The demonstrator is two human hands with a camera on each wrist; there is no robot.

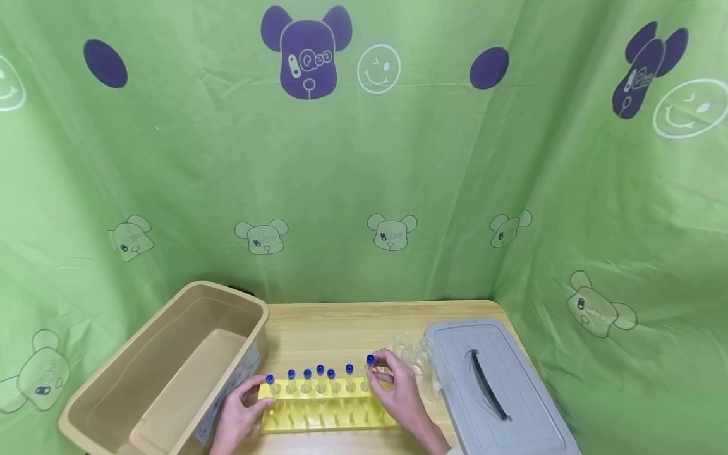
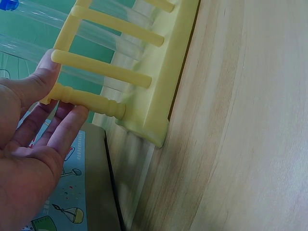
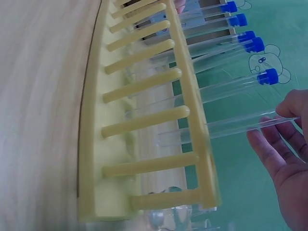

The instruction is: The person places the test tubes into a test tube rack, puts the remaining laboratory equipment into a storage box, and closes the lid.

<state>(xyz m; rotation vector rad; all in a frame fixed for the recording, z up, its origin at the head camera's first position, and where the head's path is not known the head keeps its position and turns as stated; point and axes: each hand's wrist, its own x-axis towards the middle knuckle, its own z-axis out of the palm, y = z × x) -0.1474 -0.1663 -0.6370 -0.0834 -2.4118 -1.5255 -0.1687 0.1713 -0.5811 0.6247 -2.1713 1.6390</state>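
Seven transparent tubes with blue caps (image 1: 321, 373) stood in one long yellow plastic rack (image 1: 327, 427).
The left hand (image 1: 237, 414) gripped the rack's nine o'clock end between thumb and fingers. The right hand (image 1: 400, 392) pinched, near its top, the tube closest to three o'clock (image 3: 226, 127); the lower end of this tube was below the rack's top bar. The rack was on a light wooden table (image 1: 335, 328), toward six o'clock in the head view. At its ten o'clock stood an open beige plastic bin (image 1: 188, 379), at two o'clock some clear vessels (image 1: 418, 361), and near three o'clock a grey rectangular lid (image 1: 523, 379).
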